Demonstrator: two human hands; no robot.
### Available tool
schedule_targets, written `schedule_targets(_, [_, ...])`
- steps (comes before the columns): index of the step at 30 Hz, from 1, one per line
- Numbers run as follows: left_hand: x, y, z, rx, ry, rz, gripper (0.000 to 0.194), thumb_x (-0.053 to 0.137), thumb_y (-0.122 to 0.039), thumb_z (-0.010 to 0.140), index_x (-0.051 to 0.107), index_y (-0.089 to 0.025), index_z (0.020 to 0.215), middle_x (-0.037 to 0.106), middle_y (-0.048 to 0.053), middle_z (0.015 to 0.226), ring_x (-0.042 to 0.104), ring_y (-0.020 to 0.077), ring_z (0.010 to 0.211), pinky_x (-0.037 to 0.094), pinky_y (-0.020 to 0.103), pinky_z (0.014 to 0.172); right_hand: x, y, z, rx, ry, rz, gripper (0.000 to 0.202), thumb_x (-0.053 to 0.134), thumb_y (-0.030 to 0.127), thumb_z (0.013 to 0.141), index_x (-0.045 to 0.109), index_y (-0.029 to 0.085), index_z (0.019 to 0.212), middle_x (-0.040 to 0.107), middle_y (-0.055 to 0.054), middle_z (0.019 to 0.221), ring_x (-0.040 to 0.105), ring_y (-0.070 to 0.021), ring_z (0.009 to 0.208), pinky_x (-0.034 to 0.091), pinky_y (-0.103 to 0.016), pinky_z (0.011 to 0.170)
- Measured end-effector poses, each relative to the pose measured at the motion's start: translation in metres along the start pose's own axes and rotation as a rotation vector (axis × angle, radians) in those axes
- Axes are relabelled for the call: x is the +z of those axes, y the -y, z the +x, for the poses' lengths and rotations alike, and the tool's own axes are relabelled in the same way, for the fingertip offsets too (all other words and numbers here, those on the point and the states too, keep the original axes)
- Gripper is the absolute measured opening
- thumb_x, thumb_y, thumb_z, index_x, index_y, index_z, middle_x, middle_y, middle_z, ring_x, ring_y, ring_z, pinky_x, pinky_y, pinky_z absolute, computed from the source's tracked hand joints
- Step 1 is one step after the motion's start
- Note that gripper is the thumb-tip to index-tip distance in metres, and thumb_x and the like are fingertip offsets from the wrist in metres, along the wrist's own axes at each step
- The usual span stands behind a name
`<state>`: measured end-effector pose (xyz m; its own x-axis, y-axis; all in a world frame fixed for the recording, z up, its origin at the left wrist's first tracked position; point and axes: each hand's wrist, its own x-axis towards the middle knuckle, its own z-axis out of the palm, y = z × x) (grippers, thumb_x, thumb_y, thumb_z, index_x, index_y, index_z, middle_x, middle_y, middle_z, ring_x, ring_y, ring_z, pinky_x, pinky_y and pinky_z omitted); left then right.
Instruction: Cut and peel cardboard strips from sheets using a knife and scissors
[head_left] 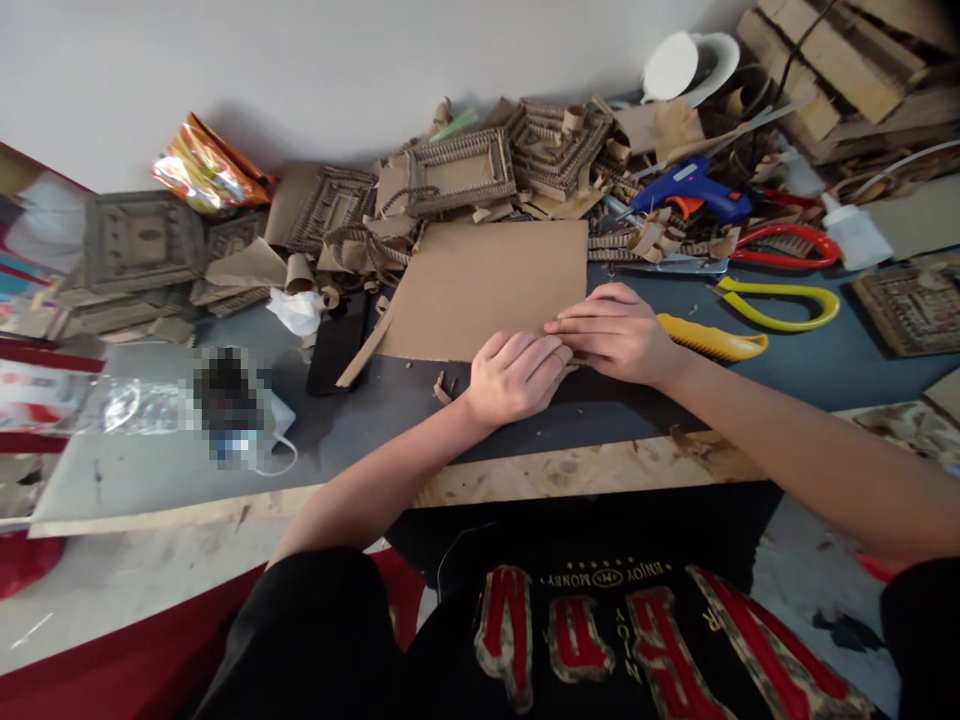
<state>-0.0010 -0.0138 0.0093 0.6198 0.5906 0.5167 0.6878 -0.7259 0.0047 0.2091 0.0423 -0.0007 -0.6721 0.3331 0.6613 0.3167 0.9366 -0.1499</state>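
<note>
A flat brown cardboard sheet (487,280) lies on the dark work surface. Over its near right corner, my left hand (521,375) is closed, fingers curled down. My right hand (611,333) meets it from the right, its fingers pressed together and touching the left fingertips. A small tan bit shows between them, but the fingers cover most of what they pinch. Just right of my right hand lies a yellow-handled tool (712,338), partly hidden behind it. A narrow cardboard strip (365,345) rests at the sheet's left edge, partly over a black phone (334,345).
Behind the sheet are piled cardboard frames (461,170) and scraps. To the right lie a blue glue gun (694,190), red-handled scissors (787,245), a yellow-handled cutting tool (784,303) and a white squeeze bottle (855,235). An orange foil bag (210,165) stands back left.
</note>
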Motion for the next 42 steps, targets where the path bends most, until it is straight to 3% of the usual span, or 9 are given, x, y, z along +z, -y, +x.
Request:
schedule_targets(5, [-0.001,-0.004,0.005,-0.082,-0.034,-0.070,0.024,0.050,-0.033,0.096,0.071,-0.021,0.094,0.076,0.005,0.095,0.068,0.0187,0.087,0.048,0.033,0.073,-0.002,0.000,-0.002,0.058,0.134,-0.038,0.028,0.043,0.033,0.100,0.068,0.029,0.110,0.070,0.003,0.121,0.062,-0.0124,0.113,0.041,-0.038,0.098])
schedule_targets(11, [-0.005,-0.006,0.011,-0.234,-0.070,-0.249,0.024,0.051,-0.031,0.096,0.068,-0.018,0.085,0.073,0.005,0.084,0.065,0.0164,0.079,0.052,0.031,0.075,0.006,-0.004,0.000,-0.051,0.005,-0.081,0.022,0.051,0.030,0.097,0.072,0.025,0.099,0.076,0.000,0.105,0.068,-0.0163,0.101,0.047,-0.038,0.087])
schedule_targets(15, [-0.003,-0.003,0.009,-0.326,-0.123,-0.195,0.028,0.049,-0.036,0.097,0.064,-0.017,0.083,0.068,0.005,0.073,0.063,0.0160,0.071,0.050,0.029,0.066,0.007,-0.004,0.000,-0.028,0.020,-0.080,0.017,0.056,0.030,0.095,0.073,0.027,0.097,0.077,0.000,0.101,0.069,-0.0169,0.101,0.047,-0.038,0.088])
schedule_targets(21, [-0.003,-0.003,0.003,-0.044,-0.066,0.151,0.029,0.050,-0.027,0.095,0.062,-0.016,0.120,0.074,0.010,0.106,0.069,0.0222,0.093,0.050,0.032,0.070,0.000,-0.008,-0.002,0.025,-0.051,-0.110,0.025,0.052,0.017,0.091,0.071,0.025,0.106,0.075,-0.001,0.109,0.069,-0.0186,0.103,0.048,-0.038,0.085])
schedule_targets(24, [-0.008,0.004,0.001,-0.099,-0.035,0.169,0.031,0.046,-0.020,0.096,0.063,-0.015,0.121,0.071,0.012,0.117,0.068,0.0249,0.105,0.053,0.035,0.078,-0.004,-0.010,-0.005,0.138,-0.091,-0.110,0.028,0.054,0.018,0.089,0.071,0.029,0.108,0.075,0.000,0.110,0.069,-0.0200,0.104,0.047,-0.041,0.089])
schedule_targets(29, [-0.016,0.021,-0.001,-0.123,-0.041,0.128,0.024,0.052,-0.026,0.095,0.068,-0.014,0.109,0.074,0.012,0.105,0.072,0.0244,0.098,0.057,0.034,0.076,-0.006,-0.012,-0.005,0.296,-0.135,-0.077,0.019,0.058,0.023,0.089,0.073,0.030,0.098,0.076,0.000,0.105,0.068,-0.0221,0.105,0.048,-0.043,0.094])
schedule_targets(34, [-0.013,0.021,-0.003,0.082,-0.086,0.129,0.017,0.055,-0.022,0.095,0.067,-0.013,0.102,0.076,0.011,0.098,0.074,0.0221,0.091,0.058,0.031,0.070,-0.009,-0.017,-0.004,0.284,-0.065,-0.072,0.033,0.058,0.027,0.087,0.067,0.027,0.119,0.068,-0.001,0.125,0.061,-0.0231,0.120,0.046,-0.043,0.099])
schedule_targets(37, [-0.011,0.019,-0.001,0.173,-0.185,0.211,0.012,0.057,-0.021,0.094,0.066,-0.013,0.096,0.076,0.008,0.091,0.074,0.0181,0.082,0.057,0.027,0.066,-0.012,-0.019,-0.004,0.201,0.027,-0.104,0.043,0.054,0.017,0.086,0.063,0.028,0.127,0.064,0.001,0.131,0.058,-0.0218,0.125,0.044,-0.043,0.101])
schedule_targets(42, [-0.016,0.021,0.004,0.018,-0.286,0.252,0.016,0.059,-0.028,0.093,0.062,-0.015,0.083,0.073,0.003,0.075,0.067,0.0125,0.059,0.048,0.024,0.051,-0.011,-0.020,-0.007,0.193,0.047,-0.121,0.054,0.053,0.006,0.082,0.062,0.031,0.129,0.067,0.004,0.126,0.060,-0.0214,0.121,0.045,-0.044,0.101])
